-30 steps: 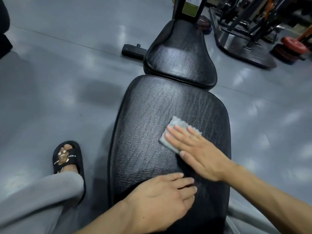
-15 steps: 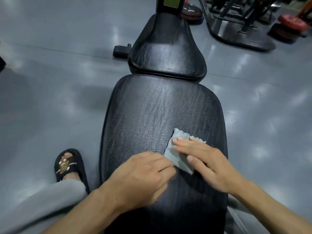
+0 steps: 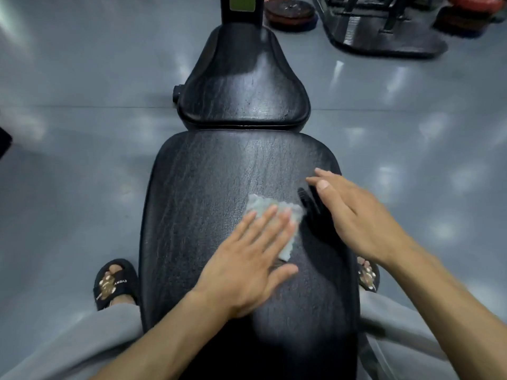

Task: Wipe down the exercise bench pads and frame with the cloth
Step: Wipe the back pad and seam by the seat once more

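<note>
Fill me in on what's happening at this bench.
A person is wiping a black exercise bench. Their left hand lies flat, fingers straight, pressing a small grey cloth onto the large pad. The right hand is open beside the cloth, not on it. The smaller pad beyond has no hand on it.

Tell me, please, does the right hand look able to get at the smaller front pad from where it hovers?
Probably yes: the right hand hangs open above the large pad, and nothing lies between it and the smaller pad. The left hand and cloth sit aside.
</note>
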`<state>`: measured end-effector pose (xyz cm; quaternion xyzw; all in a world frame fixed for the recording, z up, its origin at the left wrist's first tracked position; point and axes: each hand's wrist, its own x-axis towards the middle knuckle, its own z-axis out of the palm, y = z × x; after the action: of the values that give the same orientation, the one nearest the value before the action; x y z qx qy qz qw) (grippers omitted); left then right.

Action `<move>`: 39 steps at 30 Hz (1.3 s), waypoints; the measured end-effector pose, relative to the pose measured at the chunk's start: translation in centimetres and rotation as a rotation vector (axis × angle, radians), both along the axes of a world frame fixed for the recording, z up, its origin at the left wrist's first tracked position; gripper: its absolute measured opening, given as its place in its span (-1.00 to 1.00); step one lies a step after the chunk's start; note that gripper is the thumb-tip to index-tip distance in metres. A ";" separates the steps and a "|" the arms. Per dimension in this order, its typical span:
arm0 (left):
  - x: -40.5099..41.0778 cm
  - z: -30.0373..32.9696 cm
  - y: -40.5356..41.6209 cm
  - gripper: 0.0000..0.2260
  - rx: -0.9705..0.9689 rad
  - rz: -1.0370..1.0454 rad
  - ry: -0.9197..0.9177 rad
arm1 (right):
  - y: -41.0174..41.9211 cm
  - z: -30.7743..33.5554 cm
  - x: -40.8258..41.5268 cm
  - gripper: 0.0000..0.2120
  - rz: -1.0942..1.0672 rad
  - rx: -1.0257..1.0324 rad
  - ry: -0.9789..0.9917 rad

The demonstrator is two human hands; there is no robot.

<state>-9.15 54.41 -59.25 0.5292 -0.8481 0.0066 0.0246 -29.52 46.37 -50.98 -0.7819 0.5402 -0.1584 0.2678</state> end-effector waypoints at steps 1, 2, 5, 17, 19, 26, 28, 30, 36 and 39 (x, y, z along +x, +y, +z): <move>1.1 0.4 -1.1 -0.33 -0.008 0.083 0.005 | -0.1 -0.1 -0.2 -0.52 0.018 0.035 0.064; 2.5 0.7 -2.3 -0.32 -0.007 0.184 0.012 | -0.2 -0.3 -0.3 -0.51 0.033 0.070 0.110; 5.9 1.9 -4.7 -0.28 0.047 0.469 0.036 | -0.5 -0.6 -0.6 -0.48 0.052 0.156 0.182; 4.0 1.7 -6.8 -0.30 0.035 0.354 0.049 | -1.1 0.1 -2.1 -0.47 -0.050 0.244 0.123; 4.5 2.2 -7.9 -0.26 0.047 0.527 0.060 | -0.9 0.1 -2.2 -0.47 -0.033 0.266 0.143; -2.2 1.3 -5.9 -0.35 0.029 0.000 0.008 | -1.5 0.4 -2.3 -0.47 -0.027 0.289 0.201; 0.4 1.6 -7.6 -0.35 0.010 0.173 0.069 | -1.3 0.3 -2.7 -0.44 -0.015 0.306 0.235; 2.9 1.9 -9.0 -0.33 0.012 0.393 0.105 | -1.2 0.2 -3.3 -0.41 -0.024 0.338 0.277; -3.9 1.8 -7.8 -0.29 0.037 0.171 0.040 | -1.5 1.1 -4.6 -0.48 -0.107 0.398 0.329; -7.6 0.9 -6.1 -0.36 0.027 -0.154 -0.029 | -1.8 1.6 -4.8 -0.52 -0.165 0.395 0.322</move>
<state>-16.78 48.32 -58.36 0.4627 -0.8865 0.0008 0.0058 -34.31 44.59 -49.36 -0.6828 0.6584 0.0551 0.3118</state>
